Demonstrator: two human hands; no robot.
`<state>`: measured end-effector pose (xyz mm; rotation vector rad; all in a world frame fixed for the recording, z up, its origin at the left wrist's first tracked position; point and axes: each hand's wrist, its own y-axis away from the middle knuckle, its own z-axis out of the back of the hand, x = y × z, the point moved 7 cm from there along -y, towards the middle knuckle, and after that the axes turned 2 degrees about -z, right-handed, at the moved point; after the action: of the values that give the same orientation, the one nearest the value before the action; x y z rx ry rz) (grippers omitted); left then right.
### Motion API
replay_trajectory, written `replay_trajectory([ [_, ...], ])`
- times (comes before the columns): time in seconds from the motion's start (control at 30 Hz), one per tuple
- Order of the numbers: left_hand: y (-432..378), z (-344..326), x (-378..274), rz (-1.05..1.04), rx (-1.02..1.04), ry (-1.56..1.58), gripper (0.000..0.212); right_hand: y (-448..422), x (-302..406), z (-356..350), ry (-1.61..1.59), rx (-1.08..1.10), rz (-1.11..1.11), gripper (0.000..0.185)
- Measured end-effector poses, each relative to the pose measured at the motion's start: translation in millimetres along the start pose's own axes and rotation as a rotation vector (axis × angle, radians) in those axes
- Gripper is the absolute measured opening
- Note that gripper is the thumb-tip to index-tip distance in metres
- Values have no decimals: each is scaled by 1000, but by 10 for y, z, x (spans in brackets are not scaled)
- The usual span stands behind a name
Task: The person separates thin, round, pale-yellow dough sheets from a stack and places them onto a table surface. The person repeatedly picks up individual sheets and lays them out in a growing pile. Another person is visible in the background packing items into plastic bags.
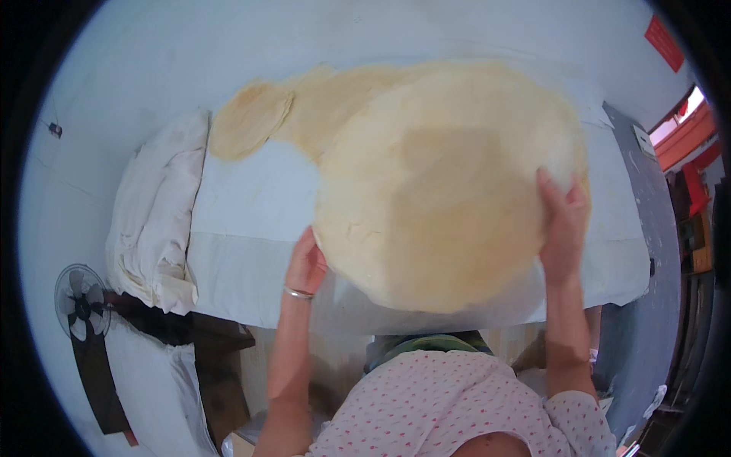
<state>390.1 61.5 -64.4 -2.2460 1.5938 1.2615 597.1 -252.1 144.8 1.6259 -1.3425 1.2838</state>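
Note:
A large, thin, round flatbread [457,194], pale yellow, spans the middle of the view above a cloth-covered table. My left hand [306,261], with a silver bangle at the wrist, pinches its lower left rim. On the right side, my right hand [562,220] grips the flatbread's edge, thumb on top and fingers mostly hidden. Beyond it, more thin flatbreads [342,103] lie overlapping at the back. One folded or smaller flatbread [248,123] rests at the far left of these.
White cloth [245,200] covers the table. Bunched white cloth [160,211] lies along its left end. A fan [83,307] stands lower left. A white wall rises behind, and a grey surface [651,228] borders the right end.

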Motion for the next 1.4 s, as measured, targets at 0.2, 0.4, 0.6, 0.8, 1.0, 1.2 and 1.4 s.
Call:
replay_trajectory([
  [0.2,80,1118,-486,-150,-446,-984,31,808,-2374,705,39,176,-679,47],
  [0.4,61,428,266,-383,-138,-995,35,947,-2402,579,-415,322,-774,52],
  [0.6,302,-1276,1231,-356,321,-1169,48,876,-2328,488,-386,348,-712,54],
  [0.8,108,-1194,1468,-325,343,-1053,36,845,-2442,496,-210,258,-677,58],
  [1.0,43,-1023,1375,-301,101,-908,16,873,-2630,659,-178,79,-747,53],
  [1.2,-88,-908,930,-468,4,-1013,18,925,-2887,842,-140,-33,-691,29],
  [1.4,-278,-541,-389,-458,-96,-917,16,1024,-2853,1033,-170,-65,-685,23],
])
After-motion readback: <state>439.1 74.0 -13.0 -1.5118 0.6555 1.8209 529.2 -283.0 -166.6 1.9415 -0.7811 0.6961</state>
